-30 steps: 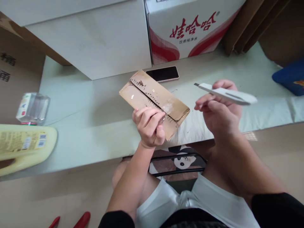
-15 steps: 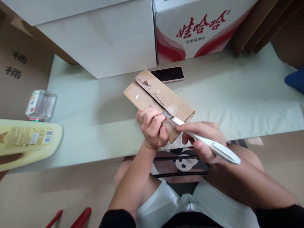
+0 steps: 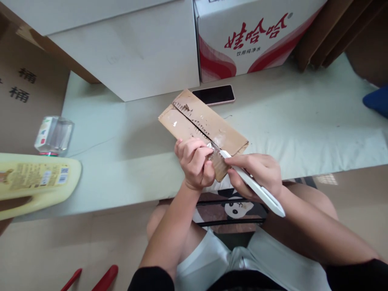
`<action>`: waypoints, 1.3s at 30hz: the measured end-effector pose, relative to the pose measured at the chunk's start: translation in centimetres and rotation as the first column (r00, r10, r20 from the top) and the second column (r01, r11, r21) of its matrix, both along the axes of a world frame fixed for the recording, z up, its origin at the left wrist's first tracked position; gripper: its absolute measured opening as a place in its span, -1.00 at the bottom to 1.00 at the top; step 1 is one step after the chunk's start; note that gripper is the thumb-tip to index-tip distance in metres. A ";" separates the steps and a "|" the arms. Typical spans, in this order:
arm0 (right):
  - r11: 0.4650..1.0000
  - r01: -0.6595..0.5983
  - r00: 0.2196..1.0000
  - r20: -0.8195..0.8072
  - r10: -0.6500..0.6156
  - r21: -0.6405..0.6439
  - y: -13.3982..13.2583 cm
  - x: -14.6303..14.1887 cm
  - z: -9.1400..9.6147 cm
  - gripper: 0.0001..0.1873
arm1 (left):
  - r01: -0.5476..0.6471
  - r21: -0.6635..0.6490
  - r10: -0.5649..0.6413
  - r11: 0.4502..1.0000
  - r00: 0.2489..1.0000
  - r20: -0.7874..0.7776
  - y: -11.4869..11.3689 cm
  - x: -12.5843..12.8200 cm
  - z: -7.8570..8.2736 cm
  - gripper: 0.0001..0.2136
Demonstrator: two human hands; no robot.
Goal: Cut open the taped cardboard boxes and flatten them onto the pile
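My left hand [image 3: 194, 162] is closed around the near end of a small flat cardboard box [image 3: 202, 125] sealed with clear tape, holding it above the edge of a pale green table [image 3: 127, 161]. My right hand [image 3: 257, 174] grips a white utility knife [image 3: 253, 184]. The knife's blade tip rests on the taped seam right beside my left fingers. The seam is ragged along most of its length.
A black phone [image 3: 214, 94] lies behind the box. A white carton [image 3: 130, 52] and a red-and-white printed carton [image 3: 251, 36] stand at the back. A yellow bottle [image 3: 33, 182] and a clear plastic bottle [image 3: 53, 135] lie at the left. A blue object [image 3: 377, 101] sits far right. Red handles [image 3: 91, 279] show on the floor.
My right hand brought the knife down from the raised position at the right to the box's seam, and now sits slightly closer with the handle angled lower. My left hand stayed on the box.
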State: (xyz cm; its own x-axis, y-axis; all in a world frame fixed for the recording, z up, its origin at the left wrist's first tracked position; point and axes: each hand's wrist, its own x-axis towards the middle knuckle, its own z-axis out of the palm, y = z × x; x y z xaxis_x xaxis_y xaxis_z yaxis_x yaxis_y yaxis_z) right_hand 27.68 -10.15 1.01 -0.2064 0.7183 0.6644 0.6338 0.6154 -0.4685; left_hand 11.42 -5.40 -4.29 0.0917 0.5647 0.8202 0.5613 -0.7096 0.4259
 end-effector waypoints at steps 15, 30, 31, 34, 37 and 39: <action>0.998 0.056 0.998 -0.033 -0.057 -0.011 0.1 0.1 -0.3 -0.91 | 0.016 0.009 -0.016 1.000 1.000 0.008 0.4 0.0 -0.3 -0.78; 0.999 0.034 0.999 -0.036 -0.034 0.014 0.3 0.4 -0.7 -0.91 | 0.014 0.016 -0.014 1.000 1.000 0.014 0.3 0.1 -0.3 -0.78; 0.999 0.044 0.999 -0.031 -0.044 0.019 0.2 0.4 -0.7 -0.91 | 0.016 0.015 -0.016 1.000 1.000 0.014 0.3 0.1 -0.3 -0.79; 0.997 0.072 0.997 -0.022 -0.071 0.013 0.2 0.4 -0.8 -0.93 | 0.016 0.008 -0.016 1.000 1.000 0.013 0.3 0.1 -0.3 -0.79; 0.998 0.062 0.998 -0.034 -0.061 0.032 0.3 0.4 -0.9 -0.93 | 0.021 0.008 -0.021 1.000 1.000 0.011 0.2 0.1 -0.2 -0.79; 0.996 0.047 0.997 -0.065 -0.042 0.075 0.0 0.6 -0.7 -0.90 | 0.025 0.011 -0.025 1.000 1.000 0.011 0.2 0.1 -0.1 -0.79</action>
State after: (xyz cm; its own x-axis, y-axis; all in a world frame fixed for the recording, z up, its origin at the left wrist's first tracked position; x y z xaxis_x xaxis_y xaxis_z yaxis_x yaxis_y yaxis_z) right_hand 28.25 -10.14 0.29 -0.1311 0.6725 0.7284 0.6324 0.6226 -0.4610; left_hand 11.54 -5.17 -4.41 0.0968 0.5534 0.8273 0.5387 -0.7280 0.4240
